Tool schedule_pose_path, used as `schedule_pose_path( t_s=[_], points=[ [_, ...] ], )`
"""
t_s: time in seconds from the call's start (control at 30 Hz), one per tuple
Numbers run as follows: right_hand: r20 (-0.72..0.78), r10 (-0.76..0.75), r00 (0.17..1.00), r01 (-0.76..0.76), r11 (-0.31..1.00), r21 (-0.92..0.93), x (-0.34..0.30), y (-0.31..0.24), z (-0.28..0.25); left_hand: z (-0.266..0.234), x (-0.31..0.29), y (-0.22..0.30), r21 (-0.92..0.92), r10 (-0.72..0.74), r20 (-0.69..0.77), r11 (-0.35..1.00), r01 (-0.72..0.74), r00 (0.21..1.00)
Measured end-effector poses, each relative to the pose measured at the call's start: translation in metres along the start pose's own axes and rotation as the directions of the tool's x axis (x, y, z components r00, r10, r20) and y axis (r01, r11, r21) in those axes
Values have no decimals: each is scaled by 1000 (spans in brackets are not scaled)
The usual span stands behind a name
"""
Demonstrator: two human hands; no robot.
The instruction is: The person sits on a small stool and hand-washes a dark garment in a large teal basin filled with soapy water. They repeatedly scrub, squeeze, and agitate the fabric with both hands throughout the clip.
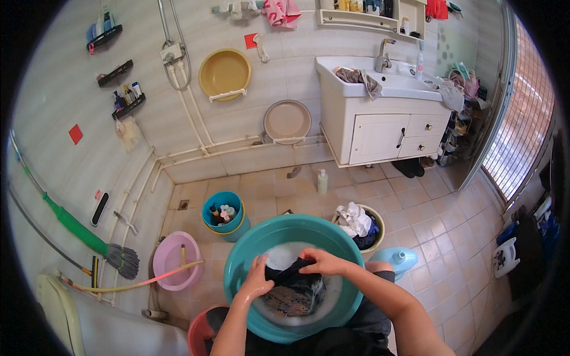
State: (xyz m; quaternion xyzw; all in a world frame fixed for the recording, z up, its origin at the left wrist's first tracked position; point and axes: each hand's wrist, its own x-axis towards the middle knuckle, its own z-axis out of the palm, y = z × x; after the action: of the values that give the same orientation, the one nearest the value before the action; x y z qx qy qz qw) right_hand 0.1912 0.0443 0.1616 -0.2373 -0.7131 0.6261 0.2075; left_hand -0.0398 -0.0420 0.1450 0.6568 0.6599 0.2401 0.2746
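A large teal basin [238,279] stands in front of me, with soapy water [283,254] and white suds in it. Between my hands, over the water, a dark wet cloth [288,275] is stretched; its lower part hangs into the basin. My left hand [257,277] is closed on the cloth's left end, wet with some foam. The right end is pinched by my right hand [318,262], its thumb and fingers together. More dark patterned fabric [291,301] lies in the water below. What kind of garment the cloth is, I cannot tell.
Right of the basin are a laundry basket [376,221] of clothes and a light blue jug [399,260]. A blue bucket [224,200] with bottles and a pink basin [173,274] with a hose [142,283] across it stand left. A pump bottle [322,181] and white vanity [371,139] are beyond.
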Motion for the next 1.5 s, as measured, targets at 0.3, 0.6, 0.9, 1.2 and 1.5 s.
schedule_pose_path(
  t_s=[0.3, 0.6, 0.9, 1.2, 1.5],
  points=[
    [71, 23, 997, -40, 970, 241, 15, -3, 10, 6, -1, 45, -499, 111, 215, 867, 11, 970],
    [283, 370, 885, -419, 897, 138, 0, 69, 32, -6, -7, 50, -645, 135, 67, 762, -60, 989],
    [84, 260, 962, -269, 849, 455, -30, 6, 8, -37, -17, 36, -429, -20, 155, 899, 85, 988],
    [-621, 198, 758, -1, 953, 304, -14, 42, -13, -17, 7, -7, -559, -79, 69, 822, 104, 995],
    [-770, 155, 619, -546, 790, -280, 49, 146, 22, 112, 46, -75, -619, -647, -11, 603, 503, 762]
  ],
)
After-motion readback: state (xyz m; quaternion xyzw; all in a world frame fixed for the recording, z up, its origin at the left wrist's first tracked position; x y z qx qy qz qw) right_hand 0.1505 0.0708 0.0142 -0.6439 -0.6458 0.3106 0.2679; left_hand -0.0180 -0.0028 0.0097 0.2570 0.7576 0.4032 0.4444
